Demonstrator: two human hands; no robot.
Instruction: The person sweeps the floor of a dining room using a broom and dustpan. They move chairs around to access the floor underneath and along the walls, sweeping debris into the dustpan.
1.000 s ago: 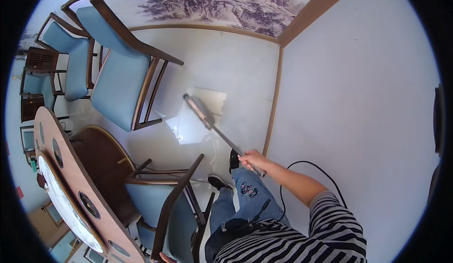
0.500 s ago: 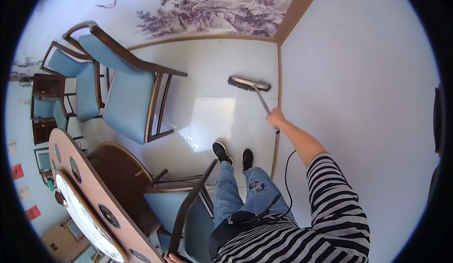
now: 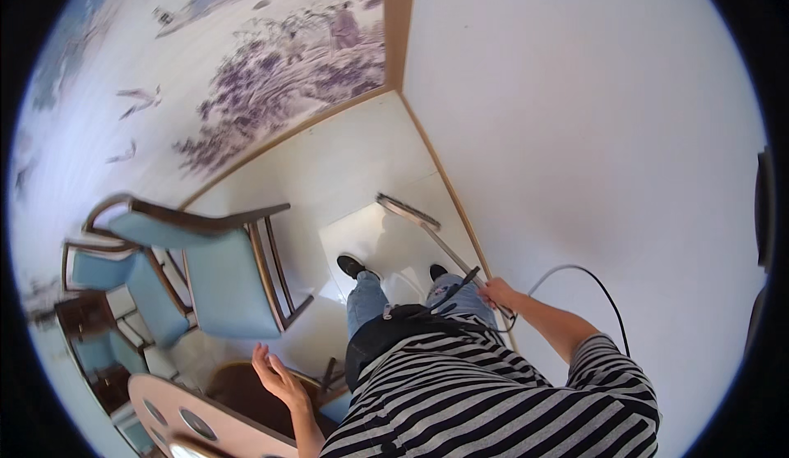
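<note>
My right hand is closed around the handle of a long-handled broom. The broom's dark-bristled head rests on the pale floor just ahead of my feet, near the right wall. Raised on the left, my left hand has its fingers apart and holds nothing. It hovers above the edge of a round table, near a blue-seated wooden chair.
More blue chairs stand farther left by the mural wall. A plain white wall runs along my right. A cable loops out beside my right forearm. My shoes are on glossy tiles.
The broom has been drawn back toward my feet, with my right hand nearer my body. My left hand has come up from beside the near chair's back. My view has turned, and the mural fills more of it.
</note>
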